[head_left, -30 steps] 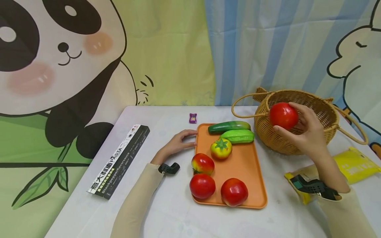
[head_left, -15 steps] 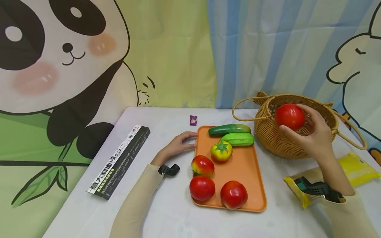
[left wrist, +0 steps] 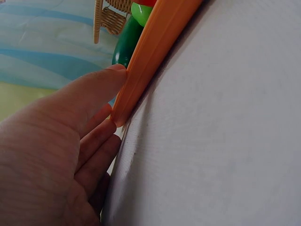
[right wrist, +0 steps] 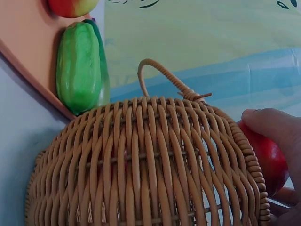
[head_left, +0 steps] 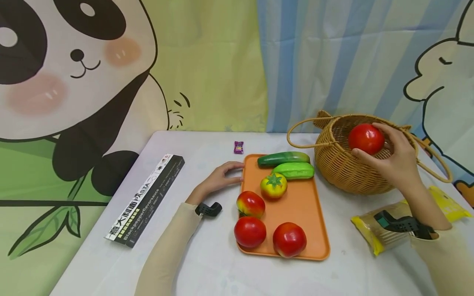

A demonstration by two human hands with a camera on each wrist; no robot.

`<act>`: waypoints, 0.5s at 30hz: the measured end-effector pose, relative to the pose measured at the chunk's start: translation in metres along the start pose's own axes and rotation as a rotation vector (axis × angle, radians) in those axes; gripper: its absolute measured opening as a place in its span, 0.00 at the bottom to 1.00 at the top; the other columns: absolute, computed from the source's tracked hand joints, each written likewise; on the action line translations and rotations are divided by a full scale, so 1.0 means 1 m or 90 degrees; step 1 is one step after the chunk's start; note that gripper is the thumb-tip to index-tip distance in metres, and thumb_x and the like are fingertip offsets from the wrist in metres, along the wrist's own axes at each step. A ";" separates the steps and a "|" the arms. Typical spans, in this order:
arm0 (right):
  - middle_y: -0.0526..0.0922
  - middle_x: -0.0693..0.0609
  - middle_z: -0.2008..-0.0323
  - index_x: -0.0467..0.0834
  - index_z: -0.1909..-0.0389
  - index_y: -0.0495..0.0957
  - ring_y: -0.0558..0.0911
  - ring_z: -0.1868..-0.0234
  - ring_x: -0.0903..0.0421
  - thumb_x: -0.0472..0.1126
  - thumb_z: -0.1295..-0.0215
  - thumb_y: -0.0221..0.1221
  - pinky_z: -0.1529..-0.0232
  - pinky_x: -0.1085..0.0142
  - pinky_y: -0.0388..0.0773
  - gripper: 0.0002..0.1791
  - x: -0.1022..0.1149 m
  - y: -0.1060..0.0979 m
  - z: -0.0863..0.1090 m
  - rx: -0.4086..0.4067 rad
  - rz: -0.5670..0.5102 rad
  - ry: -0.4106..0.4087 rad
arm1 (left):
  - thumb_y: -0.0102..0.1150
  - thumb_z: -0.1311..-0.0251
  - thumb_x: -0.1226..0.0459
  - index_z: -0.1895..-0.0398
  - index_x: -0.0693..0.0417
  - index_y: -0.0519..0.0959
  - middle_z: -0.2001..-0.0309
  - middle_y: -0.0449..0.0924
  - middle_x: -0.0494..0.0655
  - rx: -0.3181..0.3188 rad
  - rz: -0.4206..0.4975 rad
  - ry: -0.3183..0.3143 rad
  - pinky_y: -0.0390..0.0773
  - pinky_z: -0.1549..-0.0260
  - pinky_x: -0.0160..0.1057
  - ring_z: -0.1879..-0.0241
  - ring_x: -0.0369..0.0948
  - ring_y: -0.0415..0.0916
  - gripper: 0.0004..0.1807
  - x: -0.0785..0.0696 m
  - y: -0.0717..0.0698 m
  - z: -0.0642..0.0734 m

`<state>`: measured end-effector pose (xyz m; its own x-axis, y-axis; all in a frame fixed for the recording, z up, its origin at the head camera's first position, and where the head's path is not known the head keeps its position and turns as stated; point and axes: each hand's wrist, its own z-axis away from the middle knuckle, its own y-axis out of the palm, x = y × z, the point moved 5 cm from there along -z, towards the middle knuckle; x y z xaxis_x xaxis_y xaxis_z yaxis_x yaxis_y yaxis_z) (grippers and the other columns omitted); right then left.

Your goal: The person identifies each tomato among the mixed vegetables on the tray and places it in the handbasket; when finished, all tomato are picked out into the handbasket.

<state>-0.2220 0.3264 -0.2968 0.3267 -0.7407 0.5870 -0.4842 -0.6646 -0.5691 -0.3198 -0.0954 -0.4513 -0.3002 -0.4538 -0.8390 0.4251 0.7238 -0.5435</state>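
Shifted rightward since earlier, the red tomato [head_left: 365, 139] is gripped between thumb and fingers of the right hand [head_left: 397, 158], at the mouth of the wicker basket [head_left: 349, 176]. Only the right wrist view shows red through the weave. Narrow room separates basket from orange tray [head_left: 298, 205] leftward, whose edge the left hand [head_left: 218, 178] touches with relaxed fingers.
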 end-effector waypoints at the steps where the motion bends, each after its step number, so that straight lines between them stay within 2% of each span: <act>1: 0.72 0.39 0.40 0.47 0.33 0.69 0.64 0.50 0.79 0.38 0.51 0.74 0.55 0.91 0.63 0.42 -0.001 0.000 -0.001 0.007 0.003 0.004 | 0.66 0.40 0.55 0.35 0.44 0.73 0.33 0.69 0.41 0.001 0.000 -0.005 0.60 0.31 0.48 0.31 0.40 0.62 0.28 0.000 0.000 0.000; 10: 0.69 0.37 0.37 0.46 0.31 0.66 0.64 0.56 0.80 0.42 0.48 0.73 0.62 0.93 0.61 0.42 -0.010 0.005 -0.015 0.102 0.017 0.046 | 0.66 0.39 0.54 0.35 0.43 0.73 0.33 0.69 0.41 0.001 -0.001 -0.008 0.61 0.31 0.49 0.31 0.41 0.62 0.28 0.000 0.000 0.000; 13: 0.69 0.36 0.37 0.45 0.31 0.65 0.65 0.57 0.76 0.43 0.47 0.73 0.64 0.93 0.60 0.42 -0.012 0.005 -0.019 0.118 0.024 0.054 | 0.66 0.39 0.55 0.35 0.44 0.73 0.33 0.69 0.42 0.001 -0.006 -0.002 0.61 0.31 0.49 0.31 0.41 0.62 0.28 0.001 0.000 -0.001; 15: 0.68 0.35 0.37 0.43 0.31 0.65 0.72 0.52 0.66 0.42 0.48 0.73 0.64 0.93 0.59 0.42 -0.012 0.006 -0.022 0.127 0.024 0.046 | 0.66 0.39 0.55 0.35 0.44 0.73 0.33 0.69 0.42 0.002 -0.008 0.000 0.60 0.31 0.49 0.31 0.41 0.62 0.28 0.001 0.000 -0.001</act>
<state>-0.2467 0.3333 -0.2950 0.2483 -0.7614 0.5989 -0.3230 -0.6479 -0.6898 -0.3211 -0.0954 -0.4519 -0.3061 -0.4625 -0.8321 0.4239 0.7164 -0.5541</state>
